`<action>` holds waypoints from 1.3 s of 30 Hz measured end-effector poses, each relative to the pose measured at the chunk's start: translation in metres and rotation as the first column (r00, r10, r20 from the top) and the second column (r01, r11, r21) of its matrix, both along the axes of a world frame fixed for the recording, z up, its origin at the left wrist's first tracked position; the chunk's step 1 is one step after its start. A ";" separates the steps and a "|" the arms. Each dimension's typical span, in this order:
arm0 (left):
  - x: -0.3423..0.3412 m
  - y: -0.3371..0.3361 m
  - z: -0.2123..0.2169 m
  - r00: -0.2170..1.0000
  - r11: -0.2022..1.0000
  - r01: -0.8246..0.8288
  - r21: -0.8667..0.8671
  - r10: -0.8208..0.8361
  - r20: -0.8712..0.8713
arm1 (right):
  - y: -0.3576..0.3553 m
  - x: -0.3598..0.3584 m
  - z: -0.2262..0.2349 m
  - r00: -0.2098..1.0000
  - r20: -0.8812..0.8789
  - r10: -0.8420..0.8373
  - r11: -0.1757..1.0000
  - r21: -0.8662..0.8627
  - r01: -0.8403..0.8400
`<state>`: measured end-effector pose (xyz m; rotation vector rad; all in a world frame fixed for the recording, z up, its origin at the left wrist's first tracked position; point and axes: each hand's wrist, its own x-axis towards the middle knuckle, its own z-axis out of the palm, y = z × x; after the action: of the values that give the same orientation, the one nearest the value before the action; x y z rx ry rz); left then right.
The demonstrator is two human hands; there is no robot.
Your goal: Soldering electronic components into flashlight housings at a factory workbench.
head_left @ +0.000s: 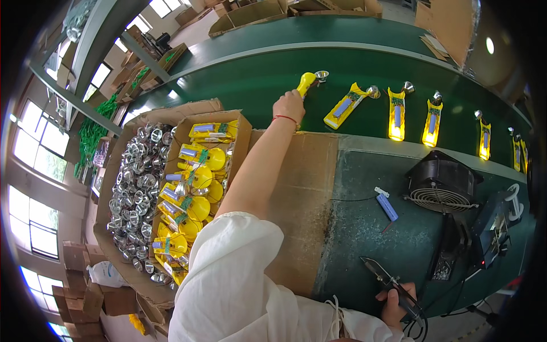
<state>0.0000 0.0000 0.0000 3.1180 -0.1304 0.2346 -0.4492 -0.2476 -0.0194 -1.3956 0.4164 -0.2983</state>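
No words, labels, numbers or signs can be read here: any marks on the yellow casings (396,134), the loose blue cylinder (387,207), the cardboard box (241,137) or the dark device (491,235) at right are too small or blurred to make out.

Left hand (289,106): yellow casing (308,81), held over belt (250,80)
Right hand (394,308): soldering iron (392,283), gripped
Belt: open casings (396,117), spaced in row
Left carton (105,242): reflectors (135,196), heaped
Bench (362,176): battery (387,207), black fan (441,181)
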 end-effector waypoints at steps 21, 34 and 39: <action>-0.019 0.016 0.060 0.864 0.996 -0.087 0.000 0.076 -0.498 | -0.008 -0.002 -0.001 1.000 -0.001 0.024 0.997 0.069 -0.024; -0.027 0.021 0.008 0.977 0.928 -0.185 -0.323 0.138 -0.164 | -0.007 0.001 0.002 0.999 0.038 0.035 0.996 0.081 -0.038; -0.029 0.032 0.011 0.952 0.743 -0.251 -0.621 0.075 -0.296 | -0.009 -0.001 0.000 0.998 0.026 0.054 0.996 0.074 -0.055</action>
<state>-0.0287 0.0322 0.0113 2.4146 0.1975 -0.1083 -0.4502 -0.2571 -0.0190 -1.3263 0.3653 -0.2523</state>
